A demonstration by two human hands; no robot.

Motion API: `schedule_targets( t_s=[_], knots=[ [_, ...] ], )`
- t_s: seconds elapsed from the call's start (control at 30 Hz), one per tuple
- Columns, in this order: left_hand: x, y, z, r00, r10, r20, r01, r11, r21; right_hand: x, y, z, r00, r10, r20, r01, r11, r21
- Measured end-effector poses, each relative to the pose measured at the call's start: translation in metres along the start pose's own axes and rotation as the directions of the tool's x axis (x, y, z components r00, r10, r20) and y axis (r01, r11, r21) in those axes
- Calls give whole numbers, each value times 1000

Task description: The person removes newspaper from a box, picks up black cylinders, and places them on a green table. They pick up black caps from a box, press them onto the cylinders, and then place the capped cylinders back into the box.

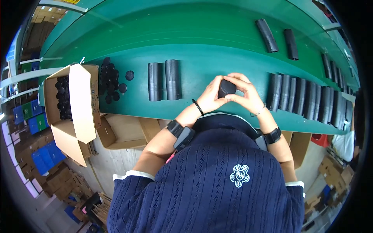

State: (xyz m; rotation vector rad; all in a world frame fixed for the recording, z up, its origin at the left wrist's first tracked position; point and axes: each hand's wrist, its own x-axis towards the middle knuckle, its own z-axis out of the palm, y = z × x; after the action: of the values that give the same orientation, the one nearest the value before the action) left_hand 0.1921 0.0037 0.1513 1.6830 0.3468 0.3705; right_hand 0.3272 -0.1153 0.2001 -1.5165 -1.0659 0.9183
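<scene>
Between my two hands is a black tube (227, 88), held near the table's front edge with its round, closed black end facing up; the rest of it is hidden. My left hand (211, 96) wraps its left side. From the right, my right hand (248, 97) grips the same tube with thumb and fingers around its end. To the left of my hands, two black perforated tubes (172, 79) lie side by side on the green table (210, 58). Farther left is a pile of round black caps (110, 79), with a few loose ones beside it.
An open cardboard box (83, 105) of black caps stands at the table's left end. A row of black tubes (299, 96) lies at the right. Beyond, more tubes (267, 35) rest on a green conveyor-like surface (186, 23). Empty-looking cartons (122, 130) sit below the front edge.
</scene>
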Motion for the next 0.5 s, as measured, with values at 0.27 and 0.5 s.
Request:
schedule_targets(
  t_s=[0.27, 0.5],
  knots=[
    [-32, 4, -36, 990, -37, 137, 33, 999, 28, 35, -34, 6, 931, 58, 359, -10, 991, -134],
    [-107, 7, -111, 938, -260, -230, 233, 963, -137, 160, -25, 120, 976, -77, 201, 149, 915, -374]
  ],
)
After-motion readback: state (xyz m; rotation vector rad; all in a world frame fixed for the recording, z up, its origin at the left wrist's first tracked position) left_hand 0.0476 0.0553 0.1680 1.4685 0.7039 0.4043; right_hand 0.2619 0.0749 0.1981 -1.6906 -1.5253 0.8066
